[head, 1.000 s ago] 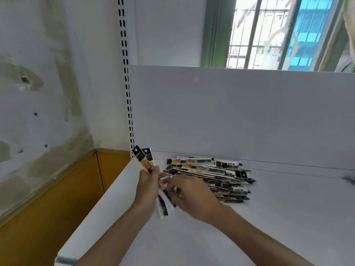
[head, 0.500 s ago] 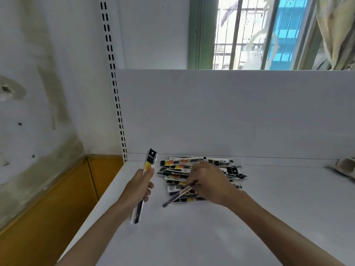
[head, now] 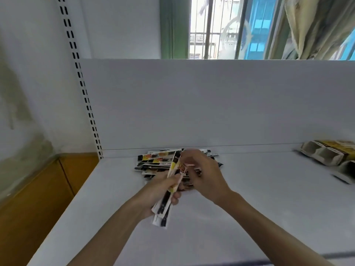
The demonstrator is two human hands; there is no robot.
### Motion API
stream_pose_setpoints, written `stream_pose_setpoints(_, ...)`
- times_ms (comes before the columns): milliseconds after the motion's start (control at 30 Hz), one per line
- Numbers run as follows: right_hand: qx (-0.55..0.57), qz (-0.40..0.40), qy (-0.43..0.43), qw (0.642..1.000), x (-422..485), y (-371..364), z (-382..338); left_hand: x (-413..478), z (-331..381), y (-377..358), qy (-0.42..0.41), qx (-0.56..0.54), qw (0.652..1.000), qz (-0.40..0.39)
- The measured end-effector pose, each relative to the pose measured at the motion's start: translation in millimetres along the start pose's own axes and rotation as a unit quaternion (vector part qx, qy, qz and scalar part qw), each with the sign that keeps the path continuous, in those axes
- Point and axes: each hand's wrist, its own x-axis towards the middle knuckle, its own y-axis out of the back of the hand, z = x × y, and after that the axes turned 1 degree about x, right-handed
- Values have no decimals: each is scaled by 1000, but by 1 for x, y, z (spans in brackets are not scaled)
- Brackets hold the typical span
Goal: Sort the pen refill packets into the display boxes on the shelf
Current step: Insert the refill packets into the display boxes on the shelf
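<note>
Hands [head: 160, 191] [head: 204, 175] together around tilted refill packets [head: 163, 210]

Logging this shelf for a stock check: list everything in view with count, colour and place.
pile of packets: one heap, number unclear; black, white, yellow; back of shelf, centre.
held packets: at least two; white with black refills; between both hands.
display boxes: at least two, blurred; pale cardboard, yellow print; shelf's far right.
shelf: one; white; under everything.
back panel: one; white; behind shelf.
slotted upright: one; white, black slots; left of panel.
window: one; green frame, barred; above panel.
curtain: one; beige; top right.
wood panelling: one stretch; orange-brown; lower left.
left hand: one; grips the held packets.
right hand: one; pinches their upper end.
</note>
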Motion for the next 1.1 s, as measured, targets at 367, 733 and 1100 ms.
stream_pose_setpoints(367,-223,68,-269,934,-115,227,85,59,-17,-196,-87,147,983,-63)
stream_pose_setpoints(733,-320,135,-394,851,-268,462,104,92,-72,-459,-78,142,975,-150)
stream_pose_setpoints(1100,-297,155,-429,839,-287,537,168,142,-74,-546,-109,162,963,-188)
